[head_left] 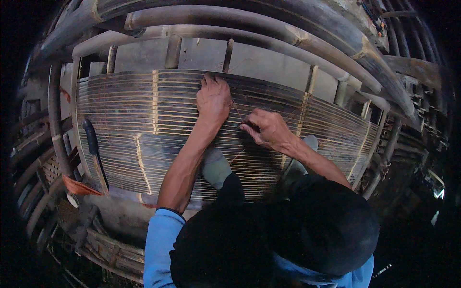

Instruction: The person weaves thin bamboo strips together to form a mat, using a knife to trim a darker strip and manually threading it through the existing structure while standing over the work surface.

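Lighting: dim overall; source outside the view. Grey wall (139,55), far side: pale, evenly lit. Slats (120,110): thin yellowish highlights against dark gaps. Left hand (214,97) and right hand (270,127): moderately lit; deep shadow on the slats just near of the right hand. Blue sleeve (161,240), near left: clearly lit. Dark clothing (225,249), near: almost featureless black. Glare: small white patch, right side. Distortion: far poles (192,17) bowed into arcs; corners black. Definition: soft, grainy toward the rim; right-hand clutter indistinct.
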### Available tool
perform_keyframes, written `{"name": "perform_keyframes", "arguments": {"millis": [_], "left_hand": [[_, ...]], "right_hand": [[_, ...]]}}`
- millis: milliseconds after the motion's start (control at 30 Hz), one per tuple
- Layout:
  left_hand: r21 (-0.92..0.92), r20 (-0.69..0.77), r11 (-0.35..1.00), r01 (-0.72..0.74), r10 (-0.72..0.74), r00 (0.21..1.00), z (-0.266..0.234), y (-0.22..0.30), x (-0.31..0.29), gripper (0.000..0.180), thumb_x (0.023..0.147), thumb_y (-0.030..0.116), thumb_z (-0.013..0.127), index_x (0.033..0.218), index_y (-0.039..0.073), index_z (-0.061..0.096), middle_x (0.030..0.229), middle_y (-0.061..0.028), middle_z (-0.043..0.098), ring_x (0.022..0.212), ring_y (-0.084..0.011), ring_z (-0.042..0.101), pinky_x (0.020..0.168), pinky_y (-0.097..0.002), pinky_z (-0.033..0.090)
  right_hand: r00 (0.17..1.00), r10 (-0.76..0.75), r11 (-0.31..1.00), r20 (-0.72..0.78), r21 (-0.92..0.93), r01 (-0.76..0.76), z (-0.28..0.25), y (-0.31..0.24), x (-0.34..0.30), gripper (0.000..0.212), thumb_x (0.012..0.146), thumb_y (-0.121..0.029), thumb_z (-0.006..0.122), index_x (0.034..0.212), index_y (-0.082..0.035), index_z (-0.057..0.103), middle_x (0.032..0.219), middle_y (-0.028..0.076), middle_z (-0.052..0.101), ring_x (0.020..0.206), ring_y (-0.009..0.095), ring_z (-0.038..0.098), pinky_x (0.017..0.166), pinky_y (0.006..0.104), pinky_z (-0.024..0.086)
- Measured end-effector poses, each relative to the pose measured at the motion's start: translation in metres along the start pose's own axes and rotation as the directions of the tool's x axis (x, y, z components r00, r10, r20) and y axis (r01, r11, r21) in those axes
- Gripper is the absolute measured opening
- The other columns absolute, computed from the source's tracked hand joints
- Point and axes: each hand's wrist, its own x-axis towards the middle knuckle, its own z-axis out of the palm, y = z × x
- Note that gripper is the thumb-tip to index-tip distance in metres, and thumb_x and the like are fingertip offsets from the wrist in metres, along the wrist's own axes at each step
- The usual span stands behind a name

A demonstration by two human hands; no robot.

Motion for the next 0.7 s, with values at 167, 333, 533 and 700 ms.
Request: {"name": "perform_keyframes", "arguments": {"millis": [167, 333, 533, 700], "left_hand": [[-0.26, -0.176, 0.965, 0.033, -0.081, 0.981, -0.001, -0.005, -0.009, 0.023, 0.077, 0.005, 0.068, 0.098, -0.003, 0.063, 0.098, -0.0217, 0.061, 0.092, -0.0401, 0.063, 0.07, -0.0473, 0.055], [-0.285, -0.341, 0.958, 0.02, -0.121, 0.932, 0.007, 0.004, -0.014, 0.015, 0.078, 0.002, 0.066, 0.093, -0.002, 0.065, 0.094, -0.0212, 0.06, 0.088, -0.0409, 0.063, 0.073, -0.0473, 0.052], [-0.22, -0.072, 0.96, 0.173, -0.193, 0.979, 0.009, 0.004, -0.002, 0.026, 0.074, 0.001, 0.068, 0.097, -0.007, 0.061, 0.091, -0.0245, 0.059, 0.086, -0.0425, 0.063, 0.074, -0.0474, 0.054], [-0.008, 0.041, 0.988, 0.156, -0.155, 0.987, -0.012, 0.014, 0.009, 0.02, 0.081, 0.002, 0.063, 0.097, -0.007, 0.054, 0.092, -0.0262, 0.058, 0.084, -0.0441, 0.063, 0.071, -0.0482, 0.056]], "right_hand": [[0.996, 0.087, 0.962, 0.007, 0.259, -0.086, -0.018, -0.026, -0.002, 0.017, 0.087, -0.019, 0.074, 0.09, -0.002, 0.073, 0.08, 0.013, 0.069, 0.07, 0.031, 0.067, 0.062, 0.0406, 0.054], [0.994, 0.101, 0.92, -0.039, 0.385, -0.079, -0.034, -0.045, -0.008, 0.015, 0.087, -0.017, 0.074, 0.091, -0.002, 0.075, 0.084, 0.014, 0.072, 0.073, 0.027, 0.069, 0.064, 0.0367, 0.054], [0.97, 0.234, 0.902, -0.068, 0.388, -0.19, -0.055, -0.038, -0.009, 0.014, 0.087, -0.015, 0.073, 0.092, -0.002, 0.075, 0.085, 0.014, 0.073, 0.073, 0.024, 0.07, 0.064, 0.0351, 0.054], [0.995, 0.079, 0.89, -0.058, 0.453, -0.044, -0.038, -0.042, -0.011, 0.01, 0.089, -0.01, 0.072, 0.095, -0.002, 0.075, 0.083, 0.011, 0.072, 0.071, 0.016, 0.066, 0.063, 0.0294, 0.051]]}}
